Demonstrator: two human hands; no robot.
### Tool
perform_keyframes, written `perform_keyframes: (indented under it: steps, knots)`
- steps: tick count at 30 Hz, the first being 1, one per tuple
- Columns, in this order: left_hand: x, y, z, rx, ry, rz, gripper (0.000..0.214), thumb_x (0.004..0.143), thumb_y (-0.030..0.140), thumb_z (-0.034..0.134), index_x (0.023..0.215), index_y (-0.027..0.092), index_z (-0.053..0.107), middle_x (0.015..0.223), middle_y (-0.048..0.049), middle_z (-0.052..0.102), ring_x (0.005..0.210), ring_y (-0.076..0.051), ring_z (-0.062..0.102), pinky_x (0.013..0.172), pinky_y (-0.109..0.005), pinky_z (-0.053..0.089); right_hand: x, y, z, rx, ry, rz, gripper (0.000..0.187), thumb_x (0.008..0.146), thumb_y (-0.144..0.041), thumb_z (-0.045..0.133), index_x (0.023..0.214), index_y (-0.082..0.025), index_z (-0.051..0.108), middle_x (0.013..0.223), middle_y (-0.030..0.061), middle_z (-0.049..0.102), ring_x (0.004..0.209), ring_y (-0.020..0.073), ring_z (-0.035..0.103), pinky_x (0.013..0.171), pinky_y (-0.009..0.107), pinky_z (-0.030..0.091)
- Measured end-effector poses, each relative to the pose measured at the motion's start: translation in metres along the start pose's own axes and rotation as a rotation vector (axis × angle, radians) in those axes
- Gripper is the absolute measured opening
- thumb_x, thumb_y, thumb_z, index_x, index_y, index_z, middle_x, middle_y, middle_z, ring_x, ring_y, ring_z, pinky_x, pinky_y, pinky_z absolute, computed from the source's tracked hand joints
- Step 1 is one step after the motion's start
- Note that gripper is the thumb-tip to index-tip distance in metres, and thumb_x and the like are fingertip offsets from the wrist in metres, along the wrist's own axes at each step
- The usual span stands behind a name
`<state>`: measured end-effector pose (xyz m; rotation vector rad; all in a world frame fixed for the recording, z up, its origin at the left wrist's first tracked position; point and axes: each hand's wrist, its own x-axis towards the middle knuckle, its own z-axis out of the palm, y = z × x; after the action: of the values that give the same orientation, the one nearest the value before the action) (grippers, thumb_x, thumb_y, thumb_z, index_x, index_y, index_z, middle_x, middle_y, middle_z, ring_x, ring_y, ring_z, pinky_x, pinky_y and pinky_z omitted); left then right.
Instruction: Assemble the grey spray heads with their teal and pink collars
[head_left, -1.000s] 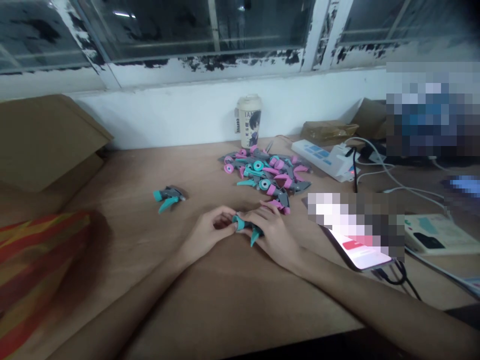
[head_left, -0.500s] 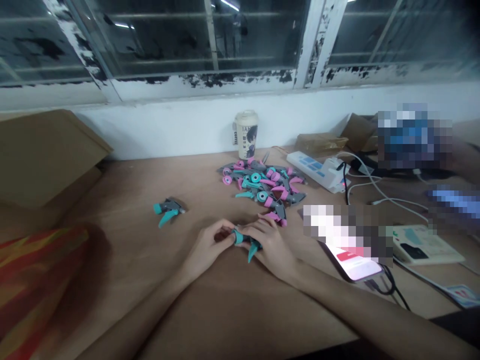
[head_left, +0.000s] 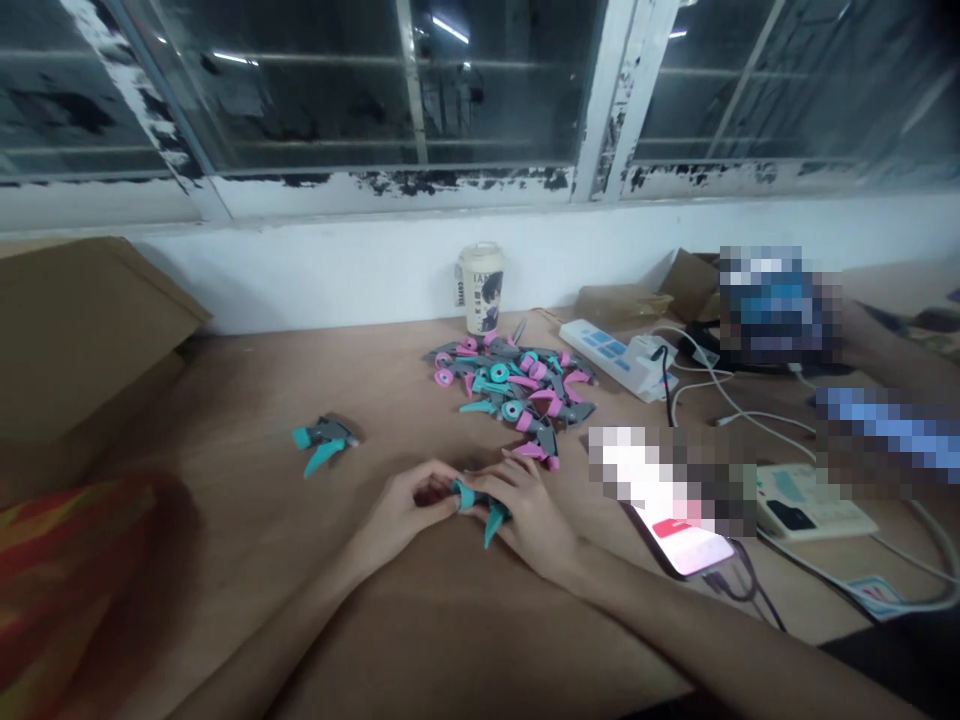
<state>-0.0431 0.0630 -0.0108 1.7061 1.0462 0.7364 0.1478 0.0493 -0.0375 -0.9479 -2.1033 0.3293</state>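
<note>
Wooden tabletop (head_left: pixel 420 640) lies beneath the fingers; well to their left we note a cardboard box (head_left: pixel 82 340). Beyond the fingers, a heap of pink, teal and grey trigger sprayer heads (head_left: pixel 517 385), its near edge close to the right fingertips. Lit smartphone (head_left: pixel 694 540) right of them. Right hand (head_left: pixel 536 510) and left hand (head_left: pixel 401 515) meet short of the heap. Past it we see a lidded coffee cup (head_left: pixel 482 295), upright. Left of the left fingers, a lone teal-and-grey sprayer head (head_left: pixel 325 437). Between both hands, a teal-levered sprayer head (head_left: pixel 495 522): right fingers wrap its body, left thumb and forefinger pinch its teal cap.
</note>
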Motion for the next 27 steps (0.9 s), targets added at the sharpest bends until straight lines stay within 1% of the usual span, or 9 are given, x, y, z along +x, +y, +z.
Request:
perform_keyframes:
  steps: [5,10,12,16,20,23,27]
  knots:
    - [-0.0019,0.001,0.0021,-0.015,0.025,0.011,0.012,0.079,0.024,0.058,0.089,0.017,0.058,0.082,-0.0008,0.065,0.078,-0.015,0.06,0.072,-0.027,0.044,0.0018,-0.0024,-0.0004,0.003,-0.016,-0.001,0.029,0.081,-0.022,0.062,0.109,-0.028,0.059,0.095,0.001,0.066,0.094,0.0173,0.059,0.101,0.045,0.033]
    - [-0.0009,0.004,-0.0004,0.011,0.013,-0.032,0.013,0.072,0.017,0.059,0.085,0.017,0.058,0.074,0.0014,0.063,0.068,-0.013,0.056,0.065,-0.025,0.042,0.0023,-0.0019,0.0009,-0.002,-0.043,0.021,0.029,0.08,-0.023,0.063,0.109,-0.028,0.06,0.098,0.0003,0.066,0.098,0.0169,0.057,0.101,0.043,0.032]
    - [-0.0003,0.0045,-0.0019,0.029,0.003,-0.047,0.014,0.072,0.018,0.06,0.086,0.017,0.059,0.075,0.0007,0.064,0.068,-0.013,0.056,0.065,-0.025,0.043,0.0022,-0.0015,0.001,-0.005,-0.042,0.023,0.028,0.081,-0.024,0.062,0.109,-0.028,0.06,0.098,0.0008,0.066,0.098,0.0169,0.057,0.101,0.044,0.032]
    - [0.0002,0.0038,-0.0035,0.027,-0.005,-0.051,0.017,0.076,0.024,0.06,0.091,0.017,0.061,0.081,-0.002,0.067,0.072,-0.015,0.058,0.068,-0.028,0.044,0.0022,-0.0017,-0.0003,0.002,-0.038,0.035,0.027,0.081,-0.024,0.062,0.108,-0.028,0.06,0.098,0.0011,0.066,0.098,0.017,0.058,0.101,0.045,0.033]
    - [0.0004,0.0047,-0.0041,0.0,-0.009,-0.065,0.017,0.076,0.028,0.062,0.088,0.017,0.061,0.079,-0.0016,0.066,0.074,-0.016,0.06,0.069,-0.029,0.045,0.0024,-0.0026,-0.0012,0.036,-0.031,0.034,0.027,0.079,-0.024,0.064,0.106,-0.028,0.06,0.097,0.0002,0.067,0.096,0.0166,0.06,0.101,0.045,0.033]
    - [0.0002,0.0056,-0.0038,0.001,-0.01,-0.054,0.014,0.077,0.027,0.062,0.087,0.017,0.061,0.079,-0.0014,0.066,0.074,-0.016,0.059,0.069,-0.029,0.045,0.0024,-0.0021,-0.0008,0.038,-0.023,0.03,0.029,0.079,-0.023,0.065,0.107,-0.029,0.06,0.097,-0.0003,0.068,0.095,0.0163,0.06,0.101,0.044,0.033]
    - [-0.0017,0.0044,-0.0002,0.058,0.013,-0.016,0.012,0.078,0.024,0.061,0.087,0.017,0.06,0.08,-0.0012,0.065,0.073,-0.015,0.058,0.068,-0.027,0.044,0.0024,-0.0002,-0.0003,0.028,-0.01,0.025,0.028,0.079,-0.024,0.064,0.107,-0.03,0.061,0.098,-0.0008,0.068,0.096,0.0165,0.059,0.101,0.044,0.033]
